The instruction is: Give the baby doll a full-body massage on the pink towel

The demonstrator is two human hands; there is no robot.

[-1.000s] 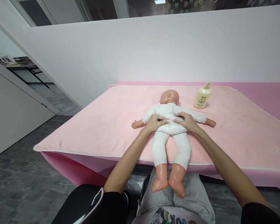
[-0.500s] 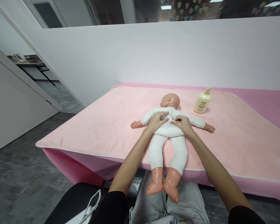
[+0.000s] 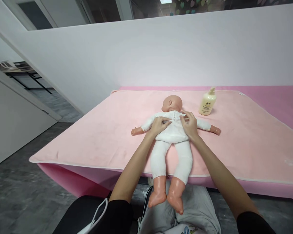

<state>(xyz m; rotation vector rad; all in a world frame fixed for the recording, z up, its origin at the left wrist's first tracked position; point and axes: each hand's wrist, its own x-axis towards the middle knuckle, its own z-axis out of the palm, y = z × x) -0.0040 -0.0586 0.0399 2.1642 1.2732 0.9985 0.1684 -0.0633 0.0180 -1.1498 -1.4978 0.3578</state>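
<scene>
A baby doll (image 3: 172, 133) in a white suit lies face down on a pink blanket (image 3: 100, 133), head turned to the left, arms spread, feet hanging past the near edge. My left hand (image 3: 158, 125) rests flat on the left side of its upper back. My right hand (image 3: 189, 123) rests flat on the right side, fingertips near the shoulder. Both hands press on the suit with fingers apart and hold nothing.
A cream pump bottle (image 3: 207, 102) stands on the blanket to the right of the doll's head. A white wall runs behind the pink table (image 3: 278, 97). My knees in grey trousers (image 3: 197, 211) sit under the doll's feet. Grey floor lies to the left.
Both hands have slid up the doll's back, from the waist toward the shoulders. The doll has stayed where it lay.
</scene>
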